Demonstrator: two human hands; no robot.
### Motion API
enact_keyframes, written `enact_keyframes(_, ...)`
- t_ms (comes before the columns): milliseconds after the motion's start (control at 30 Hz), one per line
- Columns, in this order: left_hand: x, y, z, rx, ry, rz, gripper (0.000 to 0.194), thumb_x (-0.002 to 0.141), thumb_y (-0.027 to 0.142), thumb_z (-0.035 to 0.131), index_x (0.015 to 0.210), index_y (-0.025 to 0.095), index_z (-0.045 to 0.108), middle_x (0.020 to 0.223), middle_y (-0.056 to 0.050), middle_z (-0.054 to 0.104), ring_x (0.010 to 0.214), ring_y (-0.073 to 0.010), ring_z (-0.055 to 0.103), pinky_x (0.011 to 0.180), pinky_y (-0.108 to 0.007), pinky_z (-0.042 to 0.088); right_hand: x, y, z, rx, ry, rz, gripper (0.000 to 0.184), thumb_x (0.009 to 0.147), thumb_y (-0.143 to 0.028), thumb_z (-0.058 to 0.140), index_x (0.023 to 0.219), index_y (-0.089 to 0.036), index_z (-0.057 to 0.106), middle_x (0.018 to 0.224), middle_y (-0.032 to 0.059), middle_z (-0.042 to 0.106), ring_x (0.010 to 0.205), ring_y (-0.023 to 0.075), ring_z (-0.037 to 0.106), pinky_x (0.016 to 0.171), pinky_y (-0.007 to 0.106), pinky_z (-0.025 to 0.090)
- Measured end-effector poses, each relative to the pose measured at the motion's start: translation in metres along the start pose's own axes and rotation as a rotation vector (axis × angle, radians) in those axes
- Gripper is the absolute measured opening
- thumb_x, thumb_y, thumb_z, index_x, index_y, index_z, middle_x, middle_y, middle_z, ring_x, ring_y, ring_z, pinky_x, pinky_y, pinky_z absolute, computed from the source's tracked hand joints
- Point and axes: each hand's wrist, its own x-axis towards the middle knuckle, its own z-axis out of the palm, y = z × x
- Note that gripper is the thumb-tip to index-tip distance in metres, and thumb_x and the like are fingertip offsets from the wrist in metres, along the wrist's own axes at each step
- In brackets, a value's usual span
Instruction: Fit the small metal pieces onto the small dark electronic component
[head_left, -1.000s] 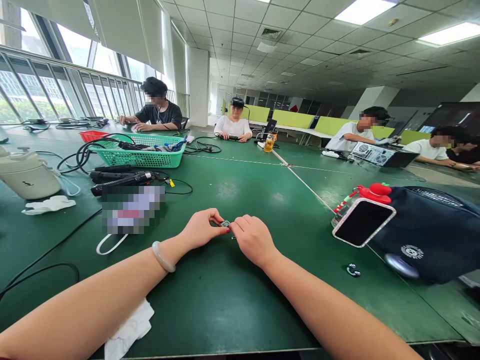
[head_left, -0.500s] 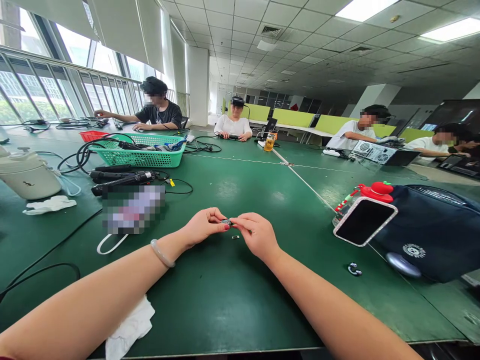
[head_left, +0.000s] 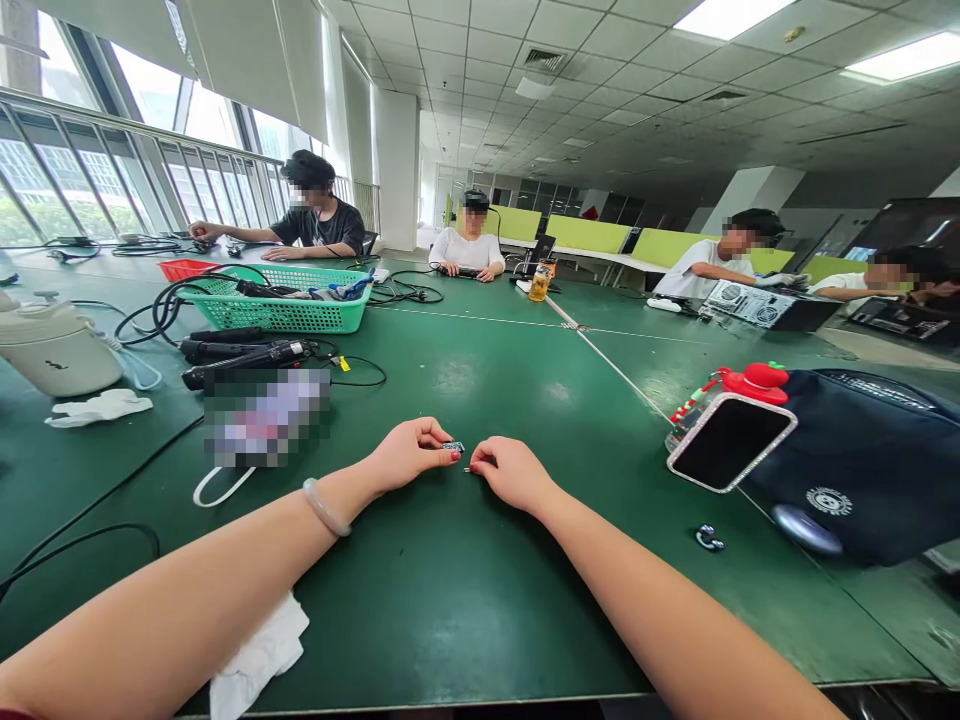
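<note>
My left hand [head_left: 405,457] pinches a small dark circuit board [head_left: 453,447] with pale markings between thumb and fingers, just above the green table [head_left: 480,600]. A short distance to the right, the thumb and fingertips of my right hand [head_left: 516,474] are closed on a tiny silver metal-framed piece [head_left: 468,470], mostly covered by the fingers. The two hands are apart, with a narrow gap between the board and the silver piece. A pale bangle [head_left: 325,508] circles my left wrist.
To the left are a blurred-out packet [head_left: 266,425], black handheld tools [head_left: 247,365], a green basket [head_left: 300,318] and a white jug [head_left: 56,345]. A tissue [head_left: 262,650] lies under my left forearm. Rightward are a phone [head_left: 731,443], dark bag [head_left: 862,460] and earphones [head_left: 708,539]. Several people sit farther off.
My right hand has let go of the circuit board, moved slightly right and down, and taken hold of the small silver piece that lay on the table. My left hand keeps the board.
</note>
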Motion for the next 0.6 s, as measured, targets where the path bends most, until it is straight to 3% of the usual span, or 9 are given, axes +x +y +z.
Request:
enact_keyframes(233, 0.000, 0.002, 0.000, 0.032, 0.008, 0.000, 0.029, 0.061, 0.036, 0.071, 0.074, 0.016, 0.054, 0.076, -0.005, 0.069, 0.074, -0.0171, 0.064, 0.070, -0.030, 0.047, 0.008, 0.003, 0.005, 0.051, 0.049, 0.108, 0.013, 0.076, -0.024, 0.054, 0.070, -0.022, 0.066, 0.073, -0.0009, 0.065, 0.066, 0.0126, 0.055, 0.060, 0.023, 0.039)
enact_keyframes(367, 0.000, 0.003, 0.001, 0.058, 0.012, -0.008, 0.030, 0.061, 0.037, 0.071, 0.075, 0.016, 0.055, 0.076, -0.004, 0.069, 0.074, -0.0173, 0.064, 0.070, -0.030, 0.047, 0.011, 0.004, 0.003, 0.040, 0.006, 0.151, 0.013, 0.075, -0.024, 0.055, 0.068, -0.022, 0.067, 0.071, -0.0007, 0.066, 0.062, 0.0119, 0.055, 0.057, 0.023, 0.038)
enact_keyframes(467, 0.000, 0.003, 0.001, 0.065, 0.011, -0.011, 0.030, 0.061, 0.036, 0.071, 0.076, 0.016, 0.055, 0.076, -0.004, 0.069, 0.074, -0.0170, 0.064, 0.071, -0.030, 0.047, 0.013, 0.005, 0.003, 0.065, -0.015, 0.164, 0.011, 0.074, -0.025, 0.057, 0.068, -0.022, 0.066, 0.071, -0.0011, 0.065, 0.063, 0.0117, 0.055, 0.056, 0.022, 0.038)
enact_keyframes(600, 0.000, 0.002, 0.000, 0.070, 0.007, -0.012, 0.029, 0.062, 0.036, 0.070, 0.077, 0.016, 0.056, 0.075, -0.004, 0.068, 0.074, -0.0168, 0.064, 0.071, -0.030, 0.047, 0.011, 0.005, 0.006, 0.059, 0.063, 0.126, 0.012, 0.077, -0.025, 0.054, 0.074, -0.023, 0.065, 0.073, -0.0019, 0.065, 0.068, 0.0115, 0.056, 0.059, 0.022, 0.038)
